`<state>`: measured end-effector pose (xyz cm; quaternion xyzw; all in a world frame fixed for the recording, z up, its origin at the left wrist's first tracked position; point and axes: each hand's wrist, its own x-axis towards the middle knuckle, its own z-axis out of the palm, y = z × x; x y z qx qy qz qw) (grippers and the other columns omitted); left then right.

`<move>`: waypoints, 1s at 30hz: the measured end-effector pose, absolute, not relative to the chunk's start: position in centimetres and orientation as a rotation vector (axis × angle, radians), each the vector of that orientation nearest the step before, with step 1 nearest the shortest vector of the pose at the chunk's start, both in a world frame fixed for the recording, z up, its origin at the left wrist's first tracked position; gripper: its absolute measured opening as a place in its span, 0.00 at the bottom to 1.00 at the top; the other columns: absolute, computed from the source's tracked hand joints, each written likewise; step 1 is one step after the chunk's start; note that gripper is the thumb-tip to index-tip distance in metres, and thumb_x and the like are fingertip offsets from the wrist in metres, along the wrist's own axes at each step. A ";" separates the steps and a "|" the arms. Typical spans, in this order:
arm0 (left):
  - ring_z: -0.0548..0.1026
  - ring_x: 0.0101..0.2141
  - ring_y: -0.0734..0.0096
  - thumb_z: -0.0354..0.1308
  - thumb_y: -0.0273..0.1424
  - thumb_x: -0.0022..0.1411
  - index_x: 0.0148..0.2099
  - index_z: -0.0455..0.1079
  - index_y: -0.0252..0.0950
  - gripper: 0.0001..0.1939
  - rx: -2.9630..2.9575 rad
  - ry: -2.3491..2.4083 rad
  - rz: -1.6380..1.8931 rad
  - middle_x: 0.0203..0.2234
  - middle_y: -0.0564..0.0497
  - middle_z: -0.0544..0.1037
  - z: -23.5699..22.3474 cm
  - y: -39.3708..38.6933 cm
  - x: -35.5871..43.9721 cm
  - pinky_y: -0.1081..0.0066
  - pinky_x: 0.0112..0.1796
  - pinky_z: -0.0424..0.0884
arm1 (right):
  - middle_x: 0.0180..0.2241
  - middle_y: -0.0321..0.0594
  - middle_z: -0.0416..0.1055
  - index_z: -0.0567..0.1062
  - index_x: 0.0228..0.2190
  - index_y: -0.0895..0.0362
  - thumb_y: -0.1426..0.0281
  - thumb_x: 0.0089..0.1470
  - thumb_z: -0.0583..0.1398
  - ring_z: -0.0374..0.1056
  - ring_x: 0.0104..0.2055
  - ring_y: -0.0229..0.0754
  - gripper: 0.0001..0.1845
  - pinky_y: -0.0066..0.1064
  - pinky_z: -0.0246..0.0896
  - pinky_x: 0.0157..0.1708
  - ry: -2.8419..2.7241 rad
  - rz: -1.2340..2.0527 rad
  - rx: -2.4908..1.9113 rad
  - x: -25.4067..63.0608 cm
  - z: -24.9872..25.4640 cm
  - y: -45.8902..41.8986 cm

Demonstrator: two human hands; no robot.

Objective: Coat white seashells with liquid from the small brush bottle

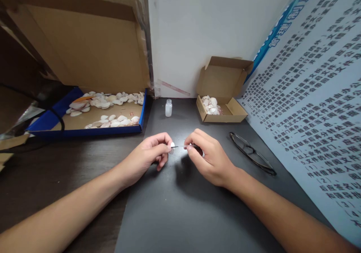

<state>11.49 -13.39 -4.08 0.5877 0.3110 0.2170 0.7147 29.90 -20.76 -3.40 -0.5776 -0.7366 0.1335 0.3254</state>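
Note:
My left hand (pixel 152 150) is closed, pinching a small white shell (pixel 172 145) between thumb and forefinger. My right hand (pixel 210 153) is closed around a thin brush (pixel 181 146) with a dark tip, a silvery neck and a dark handle mostly hidden in the fingers. The tip points left and meets the shell's edge; whether it touches, I cannot tell. Both hands are just above the dark grey mat. Beyond them stands a small clear bottle (pixel 168 108), uncapped, with whitish contents.
At the left, an open blue-edged cardboard box (pixel 97 130) holds many shells (pixel 113 99). A smaller open carton (pixel 225 118) with shells (pixel 210 105) stands back right. Black-framed glasses (pixel 252 153) lie right of my hand, beside a printed sheet (pixel 316 95). A black cable (pixel 58 113) crosses the blue-edged box.

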 end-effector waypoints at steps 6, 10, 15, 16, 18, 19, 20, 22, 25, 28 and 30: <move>0.59 0.19 0.79 0.54 0.32 0.57 0.32 0.62 0.36 0.06 1.299 0.682 0.464 0.16 0.57 0.62 -4.2 -13.3 11.4 0.78 0.22 0.58 | 0.29 0.35 0.64 0.66 0.29 0.57 0.72 0.58 0.51 0.59 0.30 0.35 0.07 0.29 0.52 0.33 -1.884 0.336 -1.605 30.0 -3.5 -20.6; 0.59 0.19 0.78 0.54 0.31 0.57 0.32 0.61 0.36 0.05 1.300 0.684 0.465 0.17 0.57 0.62 -4.2 -13.3 11.4 0.78 0.21 0.58 | 0.29 0.35 0.63 0.67 0.30 0.57 0.71 0.59 0.51 0.58 0.30 0.35 0.07 0.29 0.51 0.32 -1.929 0.376 -1.503 30.0 -3.4 -20.8; 0.59 0.20 0.78 0.53 0.30 0.58 0.32 0.62 0.36 0.04 1.285 0.677 0.473 0.17 0.57 0.61 -4.2 -13.3 11.4 0.78 0.21 0.59 | 0.30 0.35 0.63 0.66 0.30 0.57 0.72 0.59 0.51 0.59 0.31 0.35 0.07 0.29 0.51 0.34 -1.895 0.343 -1.607 30.0 -3.5 -20.6; 0.59 0.20 0.78 0.53 0.30 0.58 0.32 0.62 0.36 0.04 1.285 0.677 0.473 0.16 0.58 0.61 -4.2 -13.3 11.4 0.78 0.21 0.59 | 0.30 0.35 0.63 0.66 0.30 0.57 0.72 0.59 0.51 0.59 0.31 0.35 0.07 0.29 0.51 0.34 -1.884 0.335 -1.606 30.0 -3.5 -20.6; 0.59 0.20 0.78 0.53 0.30 0.58 0.32 0.61 0.36 0.04 1.290 0.677 0.473 0.16 0.58 0.61 -4.2 -13.3 11.4 0.78 0.21 0.59 | 0.29 0.34 0.63 0.66 0.29 0.57 0.72 0.59 0.51 0.58 0.30 0.34 0.07 0.29 0.51 0.33 -1.888 0.339 -1.563 30.0 -3.5 -20.7; 0.59 0.20 0.78 0.53 0.30 0.57 0.32 0.61 0.36 0.04 1.292 0.676 0.472 0.16 0.58 0.61 -4.3 -13.3 11.4 0.78 0.21 0.59 | 0.29 0.34 0.63 0.66 0.30 0.57 0.72 0.59 0.51 0.58 0.30 0.34 0.07 0.29 0.51 0.33 -1.903 0.350 -1.537 30.0 -3.5 -20.7; 0.59 0.20 0.78 0.53 0.30 0.57 0.32 0.61 0.36 0.04 1.295 0.676 0.472 0.16 0.57 0.61 -4.3 -13.3 11.4 0.79 0.21 0.59 | 0.29 0.34 0.63 0.67 0.30 0.57 0.72 0.59 0.51 0.58 0.29 0.34 0.07 0.29 0.50 0.32 -1.918 0.360 -1.522 30.0 -3.5 -20.7; 0.59 0.19 0.78 0.53 0.30 0.57 0.32 0.61 0.36 0.04 1.297 0.674 0.473 0.16 0.57 0.61 -4.2 -13.3 11.4 0.79 0.21 0.59 | 0.29 0.34 0.63 0.67 0.30 0.57 0.72 0.58 0.52 0.58 0.29 0.34 0.07 0.29 0.50 0.32 -1.930 0.364 -1.537 30.0 -3.5 -20.7; 0.60 0.19 0.79 0.54 0.31 0.57 0.32 0.62 0.36 0.05 1.286 0.675 0.470 0.17 0.57 0.62 -4.1 -13.3 11.4 0.79 0.21 0.59 | 0.28 0.34 0.63 0.67 0.28 0.58 0.72 0.57 0.52 0.58 0.29 0.34 0.07 0.28 0.50 0.32 -1.885 0.330 -1.591 30.0 -3.5 -20.7; 0.61 0.18 0.80 0.54 0.32 0.57 0.32 0.61 0.36 0.05 1.269 0.680 0.462 0.18 0.57 0.64 -4.1 -13.4 11.5 0.79 0.21 0.59 | 0.28 0.34 0.63 0.66 0.28 0.58 0.72 0.58 0.52 0.58 0.29 0.34 0.07 0.28 0.50 0.31 -1.887 0.329 -1.521 30.0 -3.5 -20.7; 0.61 0.17 0.80 0.54 0.32 0.57 0.32 0.61 0.36 0.05 1.262 0.684 0.460 0.17 0.57 0.64 -4.1 -13.3 11.4 0.79 0.20 0.59 | 0.28 0.34 0.63 0.67 0.29 0.58 0.72 0.58 0.52 0.58 0.29 0.34 0.07 0.28 0.49 0.31 -1.918 0.347 -1.491 30.0 -3.5 -20.8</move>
